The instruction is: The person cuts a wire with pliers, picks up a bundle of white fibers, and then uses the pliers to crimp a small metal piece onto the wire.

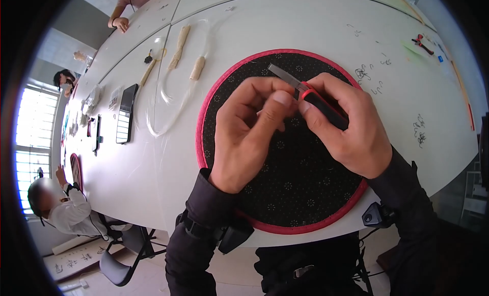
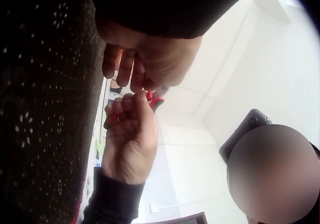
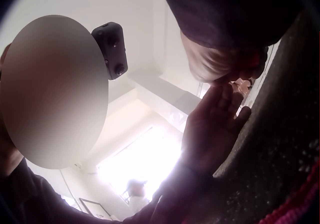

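My right hand [image 1: 351, 125] grips a pair of pliers [image 1: 326, 105] with red and black handles. Their flat metal nose points up and left, past the left fingertips. Close against the pliers, my left hand [image 1: 247, 133] has its thumb pressed to its curled index finger in a pinch. The fingers hide most of what they pinch; I cannot tell what it is. Both hands are over a round black mat [image 1: 285, 179] with a red border. In the left wrist view the right hand [image 2: 131, 144] has the red handles showing around its fingers; the left hand [image 2: 155, 58] is above it.
Left of the mat lie pale wrapped handles [image 1: 197, 68] with clear strands, and a phone [image 1: 127, 114]. Another pair of pliers [image 1: 422, 44] lies at the far right, near dark loose scraps [image 1: 362, 74]. Another person [image 1: 66, 207] sits at the left.
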The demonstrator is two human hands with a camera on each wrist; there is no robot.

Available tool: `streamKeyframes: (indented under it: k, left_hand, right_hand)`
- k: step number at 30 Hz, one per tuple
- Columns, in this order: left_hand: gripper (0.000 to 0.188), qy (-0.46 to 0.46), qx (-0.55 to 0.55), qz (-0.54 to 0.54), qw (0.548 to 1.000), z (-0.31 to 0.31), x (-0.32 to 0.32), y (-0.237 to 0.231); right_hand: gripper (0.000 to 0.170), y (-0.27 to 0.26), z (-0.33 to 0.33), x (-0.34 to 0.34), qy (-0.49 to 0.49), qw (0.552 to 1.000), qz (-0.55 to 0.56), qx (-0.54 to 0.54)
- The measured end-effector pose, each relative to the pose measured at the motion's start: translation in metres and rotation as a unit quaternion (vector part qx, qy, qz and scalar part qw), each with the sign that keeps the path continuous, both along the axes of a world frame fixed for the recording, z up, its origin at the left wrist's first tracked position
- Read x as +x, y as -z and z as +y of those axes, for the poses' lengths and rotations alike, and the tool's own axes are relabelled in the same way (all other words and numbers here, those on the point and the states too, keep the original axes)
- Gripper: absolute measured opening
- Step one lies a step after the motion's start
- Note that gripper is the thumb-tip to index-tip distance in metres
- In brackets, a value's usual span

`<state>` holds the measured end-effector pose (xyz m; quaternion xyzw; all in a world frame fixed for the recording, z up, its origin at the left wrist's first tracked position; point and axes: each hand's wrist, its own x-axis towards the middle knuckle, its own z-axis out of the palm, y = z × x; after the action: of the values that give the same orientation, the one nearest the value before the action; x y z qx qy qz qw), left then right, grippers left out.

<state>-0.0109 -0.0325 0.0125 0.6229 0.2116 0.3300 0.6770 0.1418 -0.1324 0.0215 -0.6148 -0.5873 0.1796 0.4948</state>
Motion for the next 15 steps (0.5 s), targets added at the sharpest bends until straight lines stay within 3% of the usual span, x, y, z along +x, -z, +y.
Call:
streamKeyframes:
  k: [3, 9, 15]
  left_hand:
    - [0.015, -0.025, -0.014, -0.047, 0.999, -0.0008, 0.0006, -0.0006]
    - [0.018, 0.021, 0.036, 0.055, 0.998, 0.0041, -0.0061, -0.0002]
    - [0.018, 0.02, 0.005, 0.035, 0.999, 0.0006, -0.0032, -0.0017]
  right_hand:
    - [0.012, 0.0003, -0.0001, -0.0001, 0.01, 1.0, 0.007, -0.001]
    - [0.013, -0.0031, -0.001, -0.0014, 0.03, 0.999, 0.027, -0.012]
    - [0.015, -0.0062, -0.0025, -0.0028, 0.03, 0.997, 0.067, -0.03]
